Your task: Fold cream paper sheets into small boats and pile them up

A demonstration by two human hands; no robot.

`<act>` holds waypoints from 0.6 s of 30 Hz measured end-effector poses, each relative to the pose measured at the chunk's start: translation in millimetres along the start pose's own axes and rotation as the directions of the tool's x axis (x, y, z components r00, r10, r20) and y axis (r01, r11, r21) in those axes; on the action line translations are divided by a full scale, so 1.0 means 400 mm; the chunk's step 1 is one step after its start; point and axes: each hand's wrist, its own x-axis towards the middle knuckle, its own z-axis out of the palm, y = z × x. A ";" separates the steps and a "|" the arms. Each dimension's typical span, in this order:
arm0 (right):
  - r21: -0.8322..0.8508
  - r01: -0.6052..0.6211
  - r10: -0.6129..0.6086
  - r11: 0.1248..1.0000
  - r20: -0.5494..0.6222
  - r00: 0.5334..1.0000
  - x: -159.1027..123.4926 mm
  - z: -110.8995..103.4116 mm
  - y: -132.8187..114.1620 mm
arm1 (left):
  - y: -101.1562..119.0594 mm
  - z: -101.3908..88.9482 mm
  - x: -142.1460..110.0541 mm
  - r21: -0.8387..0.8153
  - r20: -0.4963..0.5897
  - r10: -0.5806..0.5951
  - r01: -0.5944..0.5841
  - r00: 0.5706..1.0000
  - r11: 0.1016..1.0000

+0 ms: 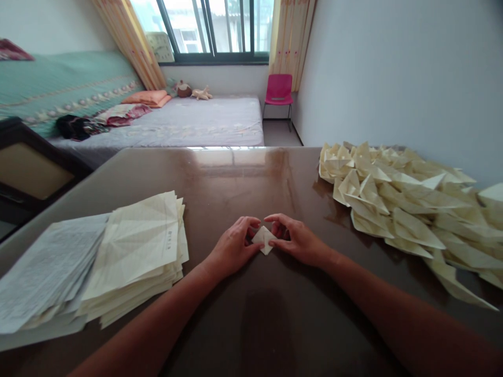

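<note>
A small folded paper [265, 240], cream and diamond-shaped with a crease down its middle, is at the centre of the brown table [236, 193]. On its left corner, my left hand [238, 242] presses with the thumb, fingers curled behind. My right hand [296, 238] grips the opposite corner the same way, thumb on the front face. The undersides of both hands' fingers are partly hidden. To the right lies a large heap of folded paper boats [393, 199]. Left of my hands is a stack of cream paper sheets [137, 241], the top one creased.
Grey printed sheets [51, 267] lie beside the cream stack at the far left. A dark wooden chair [35, 162] stands at the table's left edge. Beyond the table are a bed [208, 120] and a pink chair [279, 90]; a white wall [393, 78] rises on the right.
</note>
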 end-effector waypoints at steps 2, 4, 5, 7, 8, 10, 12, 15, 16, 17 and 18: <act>0.075 0.006 -0.007 0.997 0.010 1.000 0.003 -0.003 -0.001 | 0.000 -0.003 0.004 -0.052 0.025 -0.017 0.018 1.000 0.999; 0.092 0.013 -0.011 0.996 -0.020 1.000 0.004 -0.003 -0.004 | 0.000 -0.007 0.006 -0.117 0.027 0.006 -0.003 1.000 0.993; 0.079 0.019 -0.016 0.997 -0.040 0.999 0.003 -0.002 -0.006 | 0.001 -0.009 0.006 -0.142 0.009 0.023 -0.021 1.000 0.990; 0.035 0.045 -0.042 0.998 -0.082 0.996 0.003 -0.001 -0.009 | 0.003 -0.011 0.005 -0.151 -0.040 0.061 -0.067 0.997 0.986; 0.014 0.069 -0.067 0.998 -0.097 0.993 0.002 -0.001 -0.011 | 0.005 -0.011 0.004 -0.139 -0.056 0.081 -0.088 0.995 0.986; -0.033 0.122 -0.125 0.992 -0.115 0.986 0.000 -0.001 -0.012 | 0.007 -0.008 0.003 -0.110 -0.070 0.107 -0.115 0.992 0.987; -0.090 0.152 -0.163 0.984 -0.133 0.978 -0.002 -0.003 -0.011 | 0.009 -0.003 0.002 -0.088 -0.081 0.117 -0.124 0.990 0.988; -0.101 0.145 -0.159 0.984 -0.149 0.976 -0.001 -0.004 -0.010 | 0.012 0.002 0.001 -0.065 -0.092 0.123 -0.129 0.988 0.990; -0.082 0.142 -0.153 0.986 -0.151 0.976 0.000 -0.004 -0.009 | 0.014 0.003 0.000 -0.060 -0.093 0.124 -0.130 0.988 0.990; -0.051 0.139 -0.145 0.989 -0.152 0.978 0.001 -0.003 -0.009 | 0.016 0.002 -0.001 -0.055 -0.092 0.126 -0.131 0.988 0.990; -0.009 0.135 -0.134 0.991 -0.149 0.980 0.003 -0.002 -0.008 | 0.018 0.001 -0.003 -0.051 -0.089 0.127 -0.132 0.988 0.990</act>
